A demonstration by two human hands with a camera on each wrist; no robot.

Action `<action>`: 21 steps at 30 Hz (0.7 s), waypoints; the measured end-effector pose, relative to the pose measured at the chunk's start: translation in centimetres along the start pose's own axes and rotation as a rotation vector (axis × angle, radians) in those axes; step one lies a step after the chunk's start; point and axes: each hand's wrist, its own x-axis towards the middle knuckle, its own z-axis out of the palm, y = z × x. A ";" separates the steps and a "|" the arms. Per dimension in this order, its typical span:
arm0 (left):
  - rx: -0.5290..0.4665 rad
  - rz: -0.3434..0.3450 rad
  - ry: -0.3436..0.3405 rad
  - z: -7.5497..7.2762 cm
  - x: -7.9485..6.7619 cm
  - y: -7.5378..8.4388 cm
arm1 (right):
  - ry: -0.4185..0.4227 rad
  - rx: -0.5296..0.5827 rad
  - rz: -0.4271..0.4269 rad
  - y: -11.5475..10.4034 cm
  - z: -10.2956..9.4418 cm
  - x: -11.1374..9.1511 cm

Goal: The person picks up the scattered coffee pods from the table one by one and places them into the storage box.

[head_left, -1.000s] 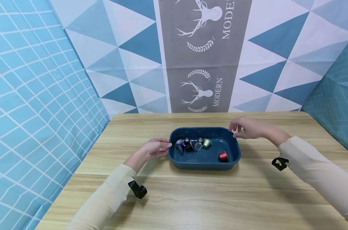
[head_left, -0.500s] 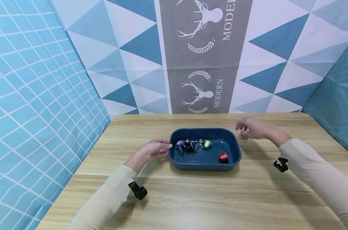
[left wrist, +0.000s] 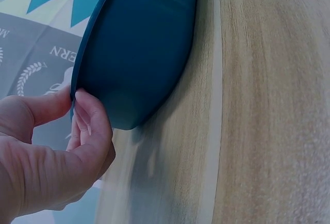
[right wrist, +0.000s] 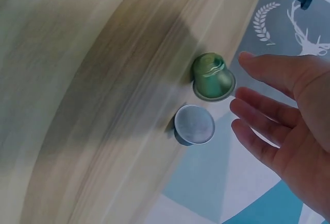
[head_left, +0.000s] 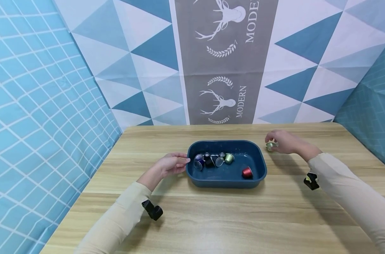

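My left hand (head_left: 172, 163) pinches the left rim of a dark blue plastic bin (head_left: 225, 182) between thumb and fingers; the left wrist view shows the thumb inside the grip at the bin's rim (left wrist: 82, 44). Inside the bin lie several coffee capsules, with a red capsule (head_left: 247, 172) apart at the right and a gold-green capsule (head_left: 229, 158) in the bunch at the left. Right of the bin, my right hand (head_left: 284, 141) has its fingers parted beside a green coffee capsule (right wrist: 212, 74) standing on the table. Close by it lies a capsule with a silver lid (right wrist: 195, 124).
The bin stands on a wood-grain table (head_left: 211, 215), toward its back edge. Behind rises a patterned backdrop (head_left: 224, 63); a blue grid cloth (head_left: 36, 116) hangs on the left and a teal cloth (head_left: 370, 109) on the right.
My right hand has moved from the bin's back right corner to the right, over the table, where the green capsule now shows more plainly by its fingers. The left hand stays on the rim.
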 end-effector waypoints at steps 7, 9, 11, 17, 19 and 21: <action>-0.001 -0.003 -0.003 0.0 -0.1 0.1 | -0.016 -0.007 0.000 0.5 0.3 0.1; 0.000 -0.007 -0.005 0.0 -0.1 0.1 | -0.023 -0.005 0.002 0.6 0.4 0.1; -0.006 -0.008 -0.013 0.0 0.0 0.2 | -0.025 0.001 -0.002 0.7 0.4 0.1; -0.009 -0.009 -0.050 -0.1 0.2 0.4 | 0.006 -0.002 -0.067 1.1 0.9 0.2; 0.004 -0.008 -0.055 -0.1 0.2 0.5 | 0.011 -0.004 -0.079 1.2 0.9 0.3; 0.022 -0.007 -0.050 -0.2 0.2 0.6 | 0.008 -0.002 -0.073 1.2 0.9 0.4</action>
